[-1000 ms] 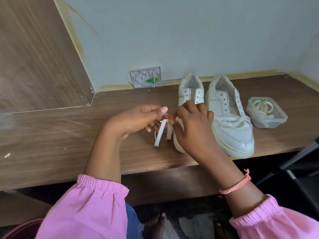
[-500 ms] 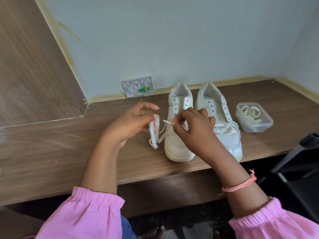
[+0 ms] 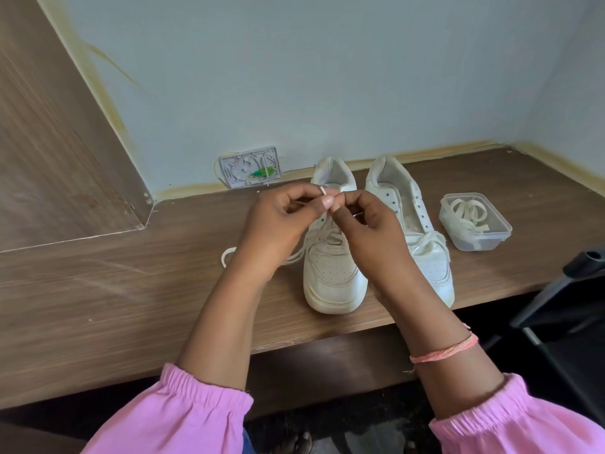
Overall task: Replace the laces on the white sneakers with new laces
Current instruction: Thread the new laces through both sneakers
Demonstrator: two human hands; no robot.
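Note:
Two white sneakers stand side by side on the wooden desk, toes toward me. Over the left sneaker (image 3: 334, 273), my left hand (image 3: 281, 221) pinches the tip of a white lace (image 3: 324, 191) between thumb and forefinger. My right hand (image 3: 370, 231) meets it there, its fingertips pinching the same lace near the upper eyelets. A loop of that lace (image 3: 227, 255) trails on the desk to the left of the shoe. The right sneaker (image 3: 422, 237) has a lace across only its lowest eyelets.
A clear plastic box (image 3: 474, 224) holding coiled white laces sits right of the shoes. A small white wall plate (image 3: 250, 167) leans against the back wall. A wooden panel (image 3: 49, 142) rises at left. A black chair frame (image 3: 563, 306) stands at the desk's front right.
Both hands have risen from the toe end to the upper eyelets of the left sneaker and come together. The lace loop that my left hand held now lies on the desk.

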